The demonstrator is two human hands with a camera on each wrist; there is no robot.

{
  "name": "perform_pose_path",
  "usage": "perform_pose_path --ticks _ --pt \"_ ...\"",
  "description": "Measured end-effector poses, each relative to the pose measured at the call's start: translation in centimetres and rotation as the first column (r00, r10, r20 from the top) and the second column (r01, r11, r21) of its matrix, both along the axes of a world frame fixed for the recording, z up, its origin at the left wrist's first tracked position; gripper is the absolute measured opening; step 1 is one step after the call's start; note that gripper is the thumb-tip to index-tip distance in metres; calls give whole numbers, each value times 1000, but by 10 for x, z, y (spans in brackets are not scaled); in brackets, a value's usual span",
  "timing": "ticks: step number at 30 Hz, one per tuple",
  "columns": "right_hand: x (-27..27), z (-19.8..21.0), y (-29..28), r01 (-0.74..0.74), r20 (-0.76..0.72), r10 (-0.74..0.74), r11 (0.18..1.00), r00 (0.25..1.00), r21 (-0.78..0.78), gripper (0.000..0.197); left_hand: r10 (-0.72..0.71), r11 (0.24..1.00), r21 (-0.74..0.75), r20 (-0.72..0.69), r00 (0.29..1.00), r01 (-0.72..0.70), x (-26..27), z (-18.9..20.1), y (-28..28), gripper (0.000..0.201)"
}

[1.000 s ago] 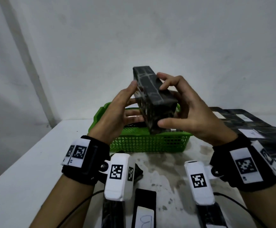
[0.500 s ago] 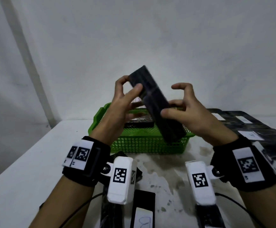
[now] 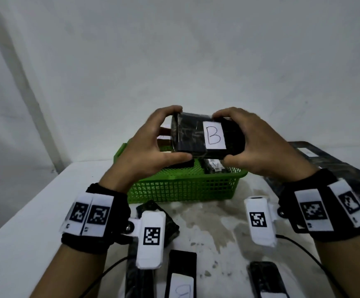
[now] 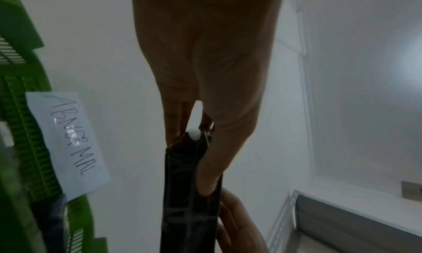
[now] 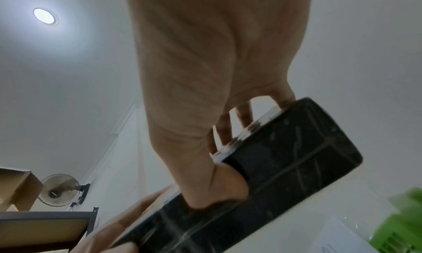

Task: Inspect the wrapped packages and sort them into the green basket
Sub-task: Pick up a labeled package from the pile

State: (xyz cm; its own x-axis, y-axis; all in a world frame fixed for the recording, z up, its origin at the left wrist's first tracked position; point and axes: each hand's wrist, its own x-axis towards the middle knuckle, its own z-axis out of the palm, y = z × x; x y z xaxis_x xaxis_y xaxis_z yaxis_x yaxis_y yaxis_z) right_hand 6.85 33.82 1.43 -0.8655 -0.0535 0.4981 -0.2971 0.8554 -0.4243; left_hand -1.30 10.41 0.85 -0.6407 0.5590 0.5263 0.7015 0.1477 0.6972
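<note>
Both hands hold one black wrapped package (image 3: pixel 194 137) in the air above the green basket (image 3: pixel 183 186). The left hand (image 3: pixel 147 151) grips the package's left end, thumb under the lower edge and fingers curled over the top edge. The right hand (image 3: pixel 258 147) grips the right end in the same manner. Each grip is clamped on the package. The broad face of the package is turned toward the head camera and carries a white label (image 3: pixel 214 135) with a handwritten letter "B".

In the left wrist view the package (image 4: pixel 189 193) appears edge-on, with the thumb lying along its side. In the right wrist view the thumb presses the dark wrapped face (image 5: pixel 285 157), and clear tape lines cross the wrapping.

The green basket stands on the white worktop (image 3: pixel 24 222), near the wall. It contains further black packages (image 3: pixel 212 166). A white paper tag (image 4: pixel 66 141) with handwriting is fixed to the basket wall.

More black packages lie on the worktop: a group at the near edge (image 3: pixel 182 274), one of them with a white label, and a stack at the right (image 3: pixel 336 166). Each wrist carries a black strap with printed markers and a white camera housing (image 3: pixel 151 233).
</note>
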Motion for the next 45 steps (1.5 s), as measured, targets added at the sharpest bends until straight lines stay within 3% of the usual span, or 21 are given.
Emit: perform_pose_path --ticks 7,12,18,22,28,31,35,38,42,45 --pt "27 3 39 92 112 -97 995 989 45 92 33 996 -87 -48 998 -37 14 -10 50 86" --pt "67 6 99 200 205 -231 966 951 161 85 -115 954 -284 -67 991 91 30 0 122 82" --pt "123 -14 185 344 310 -439 884 843 317 78 -339 827 -517 -143 930 222 56 -12 197 65" --pt "155 -33 220 413 389 -555 822 736 391 79 -485 679 -666 -90 870 310 66 -31 232 41" --pt "164 -63 245 469 505 -633 774 586 426 67 -534 499 -830 -71 843 247 69 -56 253 28" --pt "159 -71 248 457 558 -610 792 562 405 70 -509 494 -841 -74 857 221 70 -60 249 28" --pt "149 -74 240 407 550 -590 807 592 428 73 -472 513 -835 -81 878 199 67 -63 244 65" --pt "144 -77 234 371 543 -558 828 627 421 71 -459 481 -858 -72 886 180 66 -65 243 62" --pt "140 -78 230 340 545 -542 835 640 432 75 -464 494 -859 -128 876 137 67 -68 248 60" --pt "143 -70 232 329 579 -559 825 594 459 82 -468 498 -862 -172 867 98 69 -68 253 57"
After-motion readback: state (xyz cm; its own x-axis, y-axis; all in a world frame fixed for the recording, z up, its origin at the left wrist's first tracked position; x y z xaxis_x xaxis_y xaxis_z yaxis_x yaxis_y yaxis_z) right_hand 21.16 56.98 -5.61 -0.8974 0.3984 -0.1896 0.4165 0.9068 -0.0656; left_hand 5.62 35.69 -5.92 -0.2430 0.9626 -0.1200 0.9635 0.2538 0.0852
